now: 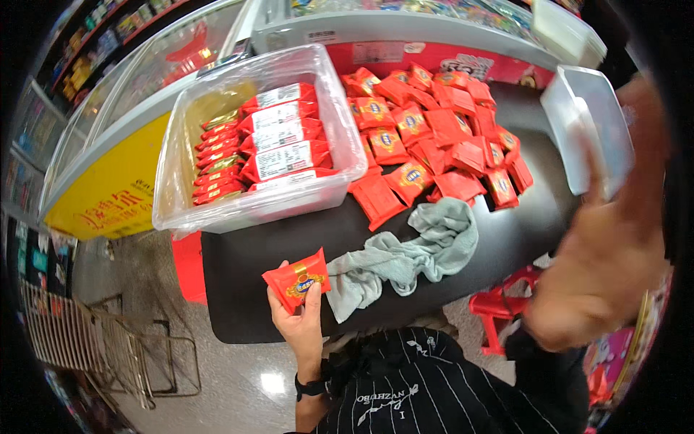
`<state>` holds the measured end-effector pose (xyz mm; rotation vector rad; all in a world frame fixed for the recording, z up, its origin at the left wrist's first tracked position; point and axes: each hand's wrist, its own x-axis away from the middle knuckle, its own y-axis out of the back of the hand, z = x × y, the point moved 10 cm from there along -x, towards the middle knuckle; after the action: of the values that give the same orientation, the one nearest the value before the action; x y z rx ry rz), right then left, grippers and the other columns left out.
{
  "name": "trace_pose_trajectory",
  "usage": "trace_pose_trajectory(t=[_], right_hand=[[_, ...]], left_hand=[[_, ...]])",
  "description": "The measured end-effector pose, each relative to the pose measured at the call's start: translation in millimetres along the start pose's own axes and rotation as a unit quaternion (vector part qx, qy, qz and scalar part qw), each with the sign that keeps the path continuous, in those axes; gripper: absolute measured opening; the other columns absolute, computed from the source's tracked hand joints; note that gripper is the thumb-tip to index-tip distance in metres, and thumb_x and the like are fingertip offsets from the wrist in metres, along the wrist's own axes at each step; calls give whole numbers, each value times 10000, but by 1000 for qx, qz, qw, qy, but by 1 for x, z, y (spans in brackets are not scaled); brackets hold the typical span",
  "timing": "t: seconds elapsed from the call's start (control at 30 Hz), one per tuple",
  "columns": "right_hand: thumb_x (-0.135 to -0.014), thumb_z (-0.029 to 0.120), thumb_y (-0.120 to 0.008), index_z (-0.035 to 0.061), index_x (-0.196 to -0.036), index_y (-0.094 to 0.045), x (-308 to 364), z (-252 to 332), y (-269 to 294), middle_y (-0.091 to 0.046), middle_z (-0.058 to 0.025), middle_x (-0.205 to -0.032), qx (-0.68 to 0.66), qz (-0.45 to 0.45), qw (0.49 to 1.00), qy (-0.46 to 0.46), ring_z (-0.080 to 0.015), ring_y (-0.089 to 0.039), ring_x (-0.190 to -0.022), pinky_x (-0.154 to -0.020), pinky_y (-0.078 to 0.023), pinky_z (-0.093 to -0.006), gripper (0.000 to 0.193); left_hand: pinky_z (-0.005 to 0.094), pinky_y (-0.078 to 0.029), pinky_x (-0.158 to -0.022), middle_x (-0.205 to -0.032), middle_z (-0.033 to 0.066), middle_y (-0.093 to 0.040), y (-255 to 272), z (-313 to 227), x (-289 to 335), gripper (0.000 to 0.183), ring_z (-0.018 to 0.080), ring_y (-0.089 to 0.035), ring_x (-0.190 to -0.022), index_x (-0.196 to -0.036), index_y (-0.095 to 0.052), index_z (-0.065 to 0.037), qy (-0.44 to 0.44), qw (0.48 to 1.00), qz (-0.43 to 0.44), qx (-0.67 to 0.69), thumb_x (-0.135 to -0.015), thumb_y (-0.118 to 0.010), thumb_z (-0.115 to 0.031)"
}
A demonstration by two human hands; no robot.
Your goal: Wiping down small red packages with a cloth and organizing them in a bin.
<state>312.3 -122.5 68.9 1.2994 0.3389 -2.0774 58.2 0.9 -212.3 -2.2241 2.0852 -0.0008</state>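
My left hand grips a small red packet with a gold and blue emblem, above the near edge of the black table. Beside that packet lies a crumpled grey-green cloth. My right hand is raised close to the camera at the right, blurred, with its fingers stretched apart and no object visible in it. A heap of similar red packets covers the far middle of the table. To its left, a translucent plastic bin lined with clear film holds red packets standing in two rows.
Another translucent bin lies at the table's far right, partly behind my right hand. Freezer cases border the black table at the back. A red stool stands at the near right, and a wire cart at the left.
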Motion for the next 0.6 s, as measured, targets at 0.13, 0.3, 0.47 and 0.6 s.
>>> trace_pose_trajectory(t=[0.13, 0.3, 0.47, 0.6], right_hand=[[-745, 130, -798, 91, -1179, -631, 85, -46, -108, -603, -94, -1250, 37, 386, 920, -61, -293, -541, -1200, -991, -411, -424, 467], [-806, 274, -719, 162, -1143, -644, 179, -61, -166, -545, -30, -1315, 114, 540, 834, 7, -278, -477, -1253, -1013, -341, -524, 363], [-795, 180, -653, 151, -1172, -617, 201, -100, -174, -570, -42, -1172, 150, 548, 823, -23, -248, -553, -1020, -851, -443, -406, 380], [-789, 20, -680, 63, -1065, -613, 164, -128, -152, -618, -116, -1026, 51, 360, 918, -161, -317, -602, -942, -816, -487, -407, 287]], left_hand=[[288, -524, -893, -1285, 102, -542, 4, 18, -4, 512, 159, -592, -1081, -1417, -372, 4, 75, 973, -44, 212, -954, -587, -36], [465, -579, -854, -1319, 147, -518, 4, 23, -15, 453, 280, -608, -1128, -1440, -315, -32, 98, 947, 34, 303, -1054, -377, -260], [456, -574, -869, -1340, 138, -505, 4, 19, -16, 457, 273, -596, -1154, -1450, -311, -35, 102, 942, 39, 316, -1060, -371, -263], [414, -554, -909, -1364, 116, -490, 5, 23, -14, 470, 247, -575, -1185, -1477, -302, -43, 105, 949, -1, 297, -1060, -385, -244]])
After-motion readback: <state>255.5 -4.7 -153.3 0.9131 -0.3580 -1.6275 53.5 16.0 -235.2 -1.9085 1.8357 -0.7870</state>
